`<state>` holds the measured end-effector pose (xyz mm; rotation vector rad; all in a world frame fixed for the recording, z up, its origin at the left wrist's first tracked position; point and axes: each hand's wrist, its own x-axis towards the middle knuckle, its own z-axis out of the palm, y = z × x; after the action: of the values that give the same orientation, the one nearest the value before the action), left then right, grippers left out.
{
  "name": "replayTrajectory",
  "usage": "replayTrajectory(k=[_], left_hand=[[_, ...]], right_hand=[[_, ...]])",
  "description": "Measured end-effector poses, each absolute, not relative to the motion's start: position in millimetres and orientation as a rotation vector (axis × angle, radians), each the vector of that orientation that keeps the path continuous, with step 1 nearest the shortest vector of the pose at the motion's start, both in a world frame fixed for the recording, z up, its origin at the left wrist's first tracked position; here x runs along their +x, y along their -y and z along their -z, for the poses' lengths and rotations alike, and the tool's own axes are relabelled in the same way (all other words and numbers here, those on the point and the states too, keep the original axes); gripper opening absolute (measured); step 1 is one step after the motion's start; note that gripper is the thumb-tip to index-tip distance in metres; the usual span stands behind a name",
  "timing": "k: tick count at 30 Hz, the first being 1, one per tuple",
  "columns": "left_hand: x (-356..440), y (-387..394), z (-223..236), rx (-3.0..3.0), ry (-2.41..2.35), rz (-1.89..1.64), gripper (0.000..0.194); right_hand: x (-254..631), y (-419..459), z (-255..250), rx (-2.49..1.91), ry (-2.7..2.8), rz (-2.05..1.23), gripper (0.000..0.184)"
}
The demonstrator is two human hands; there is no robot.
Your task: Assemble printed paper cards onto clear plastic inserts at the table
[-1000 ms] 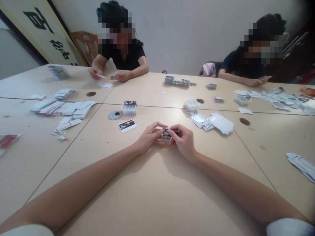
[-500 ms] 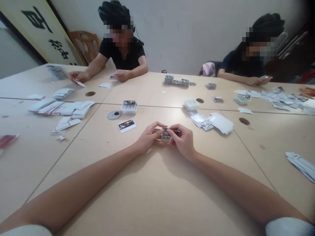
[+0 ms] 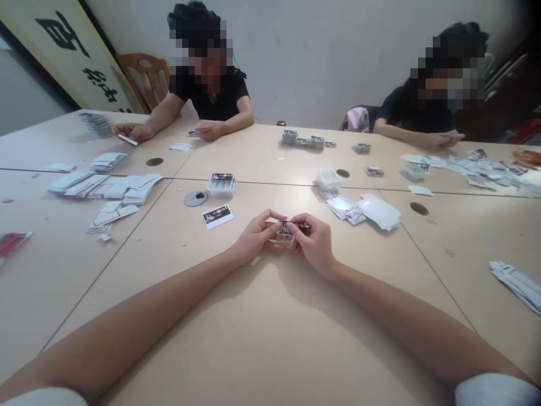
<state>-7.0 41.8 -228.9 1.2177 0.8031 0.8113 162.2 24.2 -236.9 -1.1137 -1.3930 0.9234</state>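
Between my two hands is a small clear plastic box (image 3: 284, 237) with a dark printed label across its top. My left hand (image 3: 258, 234) grips its left side, fingers curled behind and the thumb on the top edge. Around the right side is my right hand (image 3: 313, 239), its thumb pressing on the label. Left of my hands a printed card (image 3: 217, 216), dark with a white strip, lies flat on the table. Behind that card stands a clear box (image 3: 222, 185) with a similar dark label.
A grey disc (image 3: 195, 198) lies left of the clear box. White card stacks (image 3: 103, 186) spread at the left, more white cards (image 3: 380, 212) at the right. Clear boxes (image 3: 328, 179) stand before a table hole (image 3: 342, 173). Two people sit across the table, handling small items.
My hands and the box stay almost still. Across the table, the person at left has tilted the white card in their hand and shifted it slightly left.
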Motion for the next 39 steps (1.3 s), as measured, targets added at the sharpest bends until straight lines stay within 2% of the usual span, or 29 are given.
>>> replayTrajectory(k=[19, 39], left_hand=[[-7.9, -42.5, 231.3, 1.201, -0.777, -0.819, 0.044], [-6.2, -40.9, 225.9, 1.230, -0.827, -0.828, 0.037]], right_hand=[[162.9, -24.5, 239.6, -1.123, 1.428, -0.895, 0.023], [162.7, -23.9, 240.4, -1.106, 1.441, -0.880, 0.018]])
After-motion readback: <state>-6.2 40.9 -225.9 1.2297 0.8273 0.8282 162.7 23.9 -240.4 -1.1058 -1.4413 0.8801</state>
